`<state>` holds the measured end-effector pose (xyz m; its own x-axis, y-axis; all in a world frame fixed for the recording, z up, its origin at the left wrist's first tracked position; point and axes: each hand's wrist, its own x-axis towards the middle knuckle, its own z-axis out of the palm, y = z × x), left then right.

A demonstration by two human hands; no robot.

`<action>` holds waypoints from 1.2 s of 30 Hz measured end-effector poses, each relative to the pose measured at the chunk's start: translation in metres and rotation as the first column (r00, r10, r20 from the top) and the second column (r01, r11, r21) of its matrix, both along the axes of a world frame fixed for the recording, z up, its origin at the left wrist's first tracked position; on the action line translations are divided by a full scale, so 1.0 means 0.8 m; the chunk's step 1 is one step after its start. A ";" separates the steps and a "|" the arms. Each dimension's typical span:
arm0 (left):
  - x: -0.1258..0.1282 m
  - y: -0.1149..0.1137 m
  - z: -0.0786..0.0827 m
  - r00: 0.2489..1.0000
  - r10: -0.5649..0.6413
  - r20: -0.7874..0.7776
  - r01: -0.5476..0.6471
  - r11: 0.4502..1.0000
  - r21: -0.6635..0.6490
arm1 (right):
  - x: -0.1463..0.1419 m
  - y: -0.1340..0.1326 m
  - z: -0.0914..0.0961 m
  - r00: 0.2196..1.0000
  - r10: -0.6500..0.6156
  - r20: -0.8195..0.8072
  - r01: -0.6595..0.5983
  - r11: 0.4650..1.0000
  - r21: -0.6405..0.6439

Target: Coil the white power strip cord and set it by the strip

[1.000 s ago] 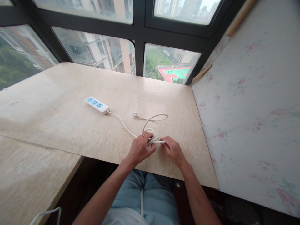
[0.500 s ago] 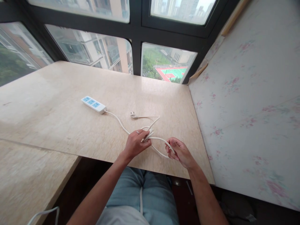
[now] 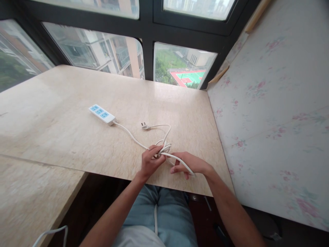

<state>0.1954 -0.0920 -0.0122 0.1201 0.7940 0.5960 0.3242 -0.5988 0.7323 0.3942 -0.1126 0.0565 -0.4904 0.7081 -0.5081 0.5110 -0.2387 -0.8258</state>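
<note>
A white power strip [image 3: 110, 119] with blue socket faces lies on the beige stone ledge. Its white cord [image 3: 131, 134] runs to a bunch of loops at my left hand [image 3: 150, 160], whose fingers are closed around them. From there a single loop arches right, across the top of my right hand [image 3: 191, 162]. That hand is palm down with fingers bent and apart, reaching beneath the loop; part of the cord behind the fingers is hidden. Beyond the bunch, the plug [image 3: 145, 126] rests on the ledge with its prongs pointing away from me.
The stone ledge [image 3: 64, 137] ends at my legs in a front edge. A wall with floral paper [image 3: 269, 120] bounds it at right, and dark window frames [image 3: 149, 51] stand behind. Another white cable [image 3: 51, 232] hangs at the lower left.
My right hand has let its grip on the cord loop loosen and turned palm down, moving left under it. The plug end of the cord has shifted slightly left and its bend has rounded.
</note>
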 end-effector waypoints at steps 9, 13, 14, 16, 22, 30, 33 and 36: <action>-0.004 0.008 0.007 0.947 0.005 0.320 0.106 0.939 -0.328 | -0.050 0.022 -0.020 0.973 -0.165 0.161 0.084 0.904 0.419; -0.003 0.009 0.007 0.930 0.017 0.366 0.132 0.917 -0.376 | -0.047 0.013 -0.026 0.986 -0.155 0.059 0.115 0.896 0.429; -0.003 0.009 0.007 0.931 0.021 0.365 0.129 0.915 -0.382 | -0.044 0.010 -0.028 0.985 -0.168 0.038 0.138 0.903 0.407; -0.002 0.010 0.007 0.936 0.031 0.352 0.117 0.913 -0.391 | -0.035 0.006 -0.032 0.981 -0.195 0.012 0.178 0.921 0.347; -0.001 0.008 0.009 0.943 0.077 0.323 0.053 0.925 -0.377 | 0.023 -0.024 -0.034 0.962 -0.274 0.003 0.271 0.952 0.143; 0.001 0.013 0.005 0.893 0.206 0.400 -0.013 0.901 -0.435 | 0.101 -0.097 -0.019 0.458 -0.863 -0.213 0.888 0.457 0.057; 0.000 0.014 0.005 0.897 0.206 0.392 -0.012 0.896 -0.444 | 0.105 -0.113 -0.025 0.275 -0.911 -0.307 0.961 0.265 0.077; -0.001 0.014 0.005 0.892 0.224 0.393 -0.021 0.889 -0.457 | 0.104 -0.119 -0.041 0.336 -0.920 -0.203 0.936 0.303 0.178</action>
<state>0.1949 -0.0807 -0.0079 -0.1791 0.9708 0.1598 -0.0288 -0.1676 0.9854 0.4773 -0.2079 0.0239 0.5501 0.7925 -0.2633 0.0330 -0.3356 -0.9414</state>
